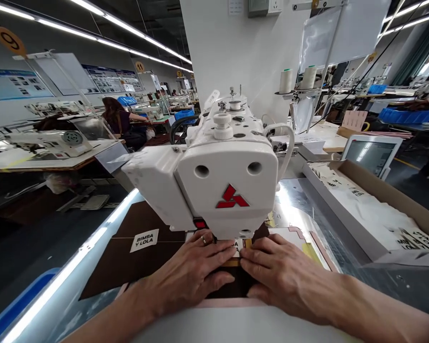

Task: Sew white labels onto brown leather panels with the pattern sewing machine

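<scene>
Two hands lie flat at the foot of a white sewing machine (229, 190). Left hand (191, 276), ring on one finger, and right hand (282, 274) press down with fingers extended, gripping nothing, fingertips nearly meeting over a brown fabric piece (128, 257). White label (144, 240) sits on the fabric, left of the hands. Cardboard box (386, 190) of printed labels stands to the right.

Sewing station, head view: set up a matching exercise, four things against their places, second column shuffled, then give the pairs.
1. white label
2. thread cones
3. cardboard box
4. tablet screen

A. on a stand behind the sewing machine
B. on the brown fabric, left of the left hand
C. beyond the box, at right
D. right of the machine, holding printed white pieces

Pairs: 1-B, 2-A, 3-D, 4-C
</scene>
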`<state>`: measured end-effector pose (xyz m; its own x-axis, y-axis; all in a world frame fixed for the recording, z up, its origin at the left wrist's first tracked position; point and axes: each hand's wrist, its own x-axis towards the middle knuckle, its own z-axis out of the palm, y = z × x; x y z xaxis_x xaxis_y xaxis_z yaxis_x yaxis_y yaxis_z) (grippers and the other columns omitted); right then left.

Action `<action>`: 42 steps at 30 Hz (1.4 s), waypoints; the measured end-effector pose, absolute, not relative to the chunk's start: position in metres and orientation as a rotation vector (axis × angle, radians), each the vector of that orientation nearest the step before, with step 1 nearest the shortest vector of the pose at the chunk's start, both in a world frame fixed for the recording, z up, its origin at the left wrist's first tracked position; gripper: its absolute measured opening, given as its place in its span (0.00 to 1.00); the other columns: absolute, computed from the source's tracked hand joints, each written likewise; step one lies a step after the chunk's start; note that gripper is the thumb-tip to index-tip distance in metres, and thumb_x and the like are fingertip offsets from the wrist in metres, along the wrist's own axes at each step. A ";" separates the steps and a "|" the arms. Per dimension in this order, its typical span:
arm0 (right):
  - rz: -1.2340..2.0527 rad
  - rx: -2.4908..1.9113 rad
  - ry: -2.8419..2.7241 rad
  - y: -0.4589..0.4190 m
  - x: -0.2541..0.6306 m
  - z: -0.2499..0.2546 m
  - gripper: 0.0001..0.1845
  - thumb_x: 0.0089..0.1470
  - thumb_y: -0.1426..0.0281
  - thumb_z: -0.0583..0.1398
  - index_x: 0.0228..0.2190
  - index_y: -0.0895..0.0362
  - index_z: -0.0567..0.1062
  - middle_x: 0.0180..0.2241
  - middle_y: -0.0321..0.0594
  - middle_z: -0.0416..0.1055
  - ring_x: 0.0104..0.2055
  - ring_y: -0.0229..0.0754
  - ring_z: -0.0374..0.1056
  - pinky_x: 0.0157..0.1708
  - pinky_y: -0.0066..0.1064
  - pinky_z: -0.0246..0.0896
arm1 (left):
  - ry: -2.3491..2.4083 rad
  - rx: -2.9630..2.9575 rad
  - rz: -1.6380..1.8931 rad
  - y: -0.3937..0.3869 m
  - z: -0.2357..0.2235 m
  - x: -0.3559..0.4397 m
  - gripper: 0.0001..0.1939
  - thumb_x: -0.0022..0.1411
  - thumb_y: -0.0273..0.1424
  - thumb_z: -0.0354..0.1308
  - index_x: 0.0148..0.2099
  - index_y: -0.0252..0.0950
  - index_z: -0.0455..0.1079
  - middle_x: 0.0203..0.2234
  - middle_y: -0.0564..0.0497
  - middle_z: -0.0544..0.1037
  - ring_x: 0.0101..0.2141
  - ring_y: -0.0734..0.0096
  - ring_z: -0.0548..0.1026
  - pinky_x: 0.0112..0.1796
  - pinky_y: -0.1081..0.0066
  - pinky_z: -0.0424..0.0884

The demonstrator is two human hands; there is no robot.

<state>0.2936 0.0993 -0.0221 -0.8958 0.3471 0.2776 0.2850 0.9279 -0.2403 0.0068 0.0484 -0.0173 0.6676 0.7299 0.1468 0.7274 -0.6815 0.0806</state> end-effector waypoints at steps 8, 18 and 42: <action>0.222 -0.412 -2.769 0.101 0.293 -0.025 0.18 0.75 0.62 0.56 0.58 0.57 0.75 0.51 0.44 0.79 0.49 0.49 0.70 0.53 0.45 0.62 | 1.209 2.845 0.277 0.053 -0.013 0.015 0.22 0.77 0.41 0.59 0.68 0.43 0.69 0.65 0.51 0.74 0.60 0.54 0.75 0.62 0.56 0.66; 0.266 -0.408 -2.770 0.101 0.291 -0.031 0.19 0.76 0.60 0.56 0.59 0.57 0.74 0.56 0.42 0.77 0.54 0.50 0.68 0.58 0.47 0.57 | 1.230 2.830 0.219 0.057 -0.016 0.012 0.32 0.77 0.45 0.59 0.75 0.43 0.59 0.67 0.51 0.72 0.60 0.56 0.75 0.57 0.60 0.69; 0.195 -0.405 -2.775 0.101 0.290 -0.030 0.17 0.76 0.60 0.56 0.56 0.57 0.75 0.57 0.39 0.77 0.53 0.50 0.69 0.56 0.47 0.60 | 1.200 2.867 0.138 0.057 -0.014 0.004 0.30 0.73 0.40 0.64 0.72 0.50 0.63 0.69 0.57 0.69 0.60 0.56 0.74 0.58 0.61 0.68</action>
